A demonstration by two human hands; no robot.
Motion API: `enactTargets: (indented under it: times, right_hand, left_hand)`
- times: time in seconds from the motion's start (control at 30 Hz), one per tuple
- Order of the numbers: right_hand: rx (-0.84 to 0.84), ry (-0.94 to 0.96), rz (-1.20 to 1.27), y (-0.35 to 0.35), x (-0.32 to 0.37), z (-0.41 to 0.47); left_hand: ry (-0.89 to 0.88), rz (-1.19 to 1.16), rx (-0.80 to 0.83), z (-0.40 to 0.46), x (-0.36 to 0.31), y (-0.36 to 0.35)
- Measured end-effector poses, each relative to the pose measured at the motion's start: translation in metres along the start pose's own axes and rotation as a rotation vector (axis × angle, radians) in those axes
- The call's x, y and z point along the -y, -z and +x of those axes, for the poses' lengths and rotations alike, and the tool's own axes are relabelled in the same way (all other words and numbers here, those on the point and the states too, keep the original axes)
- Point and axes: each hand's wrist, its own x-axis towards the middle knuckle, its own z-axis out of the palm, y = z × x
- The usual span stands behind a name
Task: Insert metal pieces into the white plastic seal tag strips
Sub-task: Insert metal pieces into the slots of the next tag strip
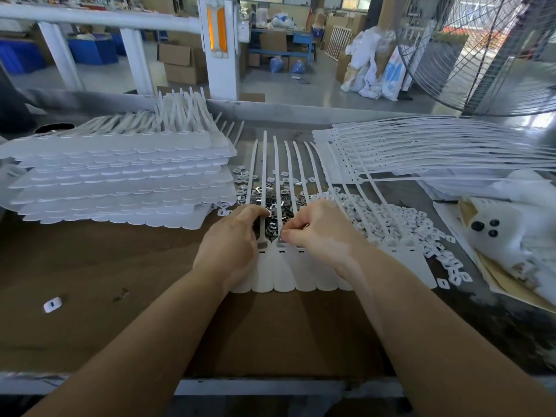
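Observation:
A joined row of white plastic seal tag strips (pixel 284 275) lies flat at the table's middle, tails pointing away from me. A pile of small shiny metal pieces (pixel 272 200) sits under the tails. My left hand (pixel 233 239) rests on the row's left end, its fingertips pinching a metal piece by the pile. My right hand (pixel 319 233) pinches a metal piece (pixel 282 239) against the slot of one tag head. One tag slot (pixel 262 245) just left of it holds a grey metal piece.
A tall stack of white tag sheets (pixel 120 179) fills the left of the table. More tag strips (pixel 436 145) fan out at the right. Small white plastic caps (pixel 400 224) lie heaped at the right; one lone cap (pixel 52 304) lies at the near left. A large fan (pixel 481 49) stands behind.

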Motion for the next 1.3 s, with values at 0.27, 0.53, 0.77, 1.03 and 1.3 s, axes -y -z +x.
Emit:
enactTargets:
  times: [0.27, 0.53, 0.77, 1.03, 1.3]
  right_hand:
    - [0.049, -0.085, 0.003, 0.0, 0.004, 0.0]
    - [-0.021, -0.065, 0.001, 0.001, -0.001, 0.002]
    - [-0.208, -0.018, -0.101, 0.0, -0.007, 0.015]
    - [-0.162, -0.015, -0.318, -0.005, -0.011, 0.031]
    - [-0.2, 0.059, -0.373, -0.011, -0.01, 0.031]
  left_hand:
    - [-0.009, -0.002, -0.005, 0.0, 0.0, 0.0]
    - [-0.01, -0.004, -0.001, -0.001, -0.002, 0.001]
    - [-0.011, 0.008, -0.004, 0.0, 0.0, 0.0]
    - [-0.018, 0.021, -0.007, 0.001, 0.001, 0.0]
    - [-0.022, 0.015, -0.009, 0.001, 0.001, 0.0]
